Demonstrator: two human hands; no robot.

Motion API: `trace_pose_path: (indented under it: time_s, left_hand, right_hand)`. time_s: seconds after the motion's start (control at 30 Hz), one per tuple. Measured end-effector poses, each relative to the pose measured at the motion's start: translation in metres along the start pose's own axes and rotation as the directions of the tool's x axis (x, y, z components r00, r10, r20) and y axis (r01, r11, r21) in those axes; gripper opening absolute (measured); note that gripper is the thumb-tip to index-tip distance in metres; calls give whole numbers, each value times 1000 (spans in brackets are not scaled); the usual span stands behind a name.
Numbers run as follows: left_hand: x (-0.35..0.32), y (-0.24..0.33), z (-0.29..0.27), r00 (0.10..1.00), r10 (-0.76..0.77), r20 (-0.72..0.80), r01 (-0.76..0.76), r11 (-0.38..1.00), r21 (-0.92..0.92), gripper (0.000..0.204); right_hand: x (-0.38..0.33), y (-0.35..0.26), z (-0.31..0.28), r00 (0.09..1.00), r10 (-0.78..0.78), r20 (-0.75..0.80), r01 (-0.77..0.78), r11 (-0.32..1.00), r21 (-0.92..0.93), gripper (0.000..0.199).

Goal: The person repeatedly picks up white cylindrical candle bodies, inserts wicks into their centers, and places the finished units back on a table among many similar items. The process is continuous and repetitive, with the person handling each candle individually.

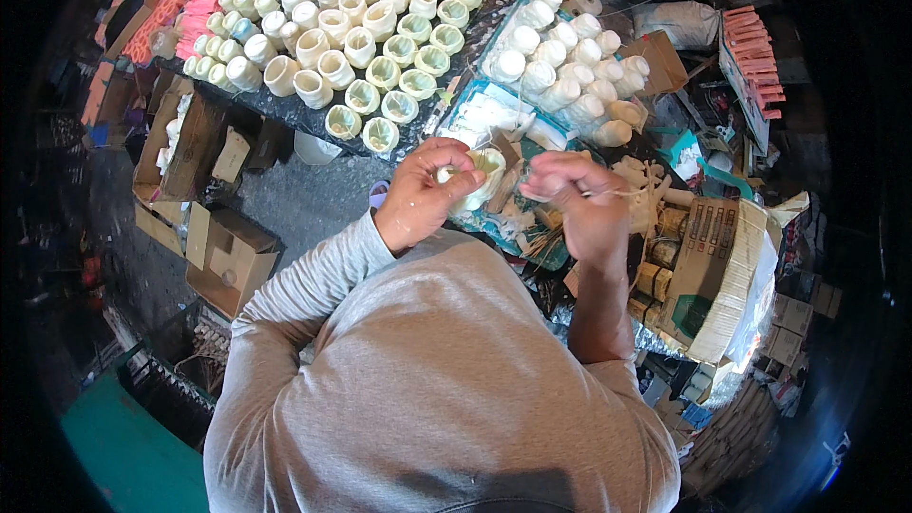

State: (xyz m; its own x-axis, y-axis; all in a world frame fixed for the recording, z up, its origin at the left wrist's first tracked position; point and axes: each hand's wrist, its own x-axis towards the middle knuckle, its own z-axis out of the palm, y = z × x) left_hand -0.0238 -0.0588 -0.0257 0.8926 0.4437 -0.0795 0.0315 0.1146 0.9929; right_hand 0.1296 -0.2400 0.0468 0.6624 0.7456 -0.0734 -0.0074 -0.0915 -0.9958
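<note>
My left hand (424, 188) is closed on a small cream, pot-shaped piece (491, 163), its thumb and fingers gripping the near-left side of the rim. The mouth of the piece faces up and shows a pale greenish inside. Just to the right, my right hand (579, 192) is raised with its fingers pinched together. Whatever sits in that pinch is too small to make out. Below both hands lie white scraps (508, 220) and thin sticks (546, 245) on a blue-green surface.
Many similar cream and greenish pots (359, 43) stand in rows on a dark-covered table ahead. White rounded pieces (560, 62) fill a blue tray at front right. Pink sticks (755, 62) lie far right. Cardboard boxes (233, 256) sit on the floor left; an open carton (708, 275) is at right.
</note>
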Motion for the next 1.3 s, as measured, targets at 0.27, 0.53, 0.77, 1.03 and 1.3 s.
trace_pose_path:
  time_s: [0.27,0.53,0.77,1.03,1.3]
  left_hand:
    - [3,0,6,998,-46,49,48,998,-46,4]
    - [8,-6,4,999,-7,33,8,999,-32,7]
    - [8,-8,3,1000,-24,20,24,1000,-5,9]
    - [6,1,7,999,31,10,-31,994,105,18]
    - [8,9,6,986,162,52,-168,969,181,22]
  right_hand:
    - [6,17,62,944,-244,-221,259,965,41,40]
    - [4,3,34,987,160,-9,-145,866,-478,40]
    - [3,11,34,998,-13,-58,14,1000,22,11]
    - [1,27,52,977,-41,-207,32,998,-45,11]
    - [-2,26,58,971,-60,-231,56,998,-24,11]
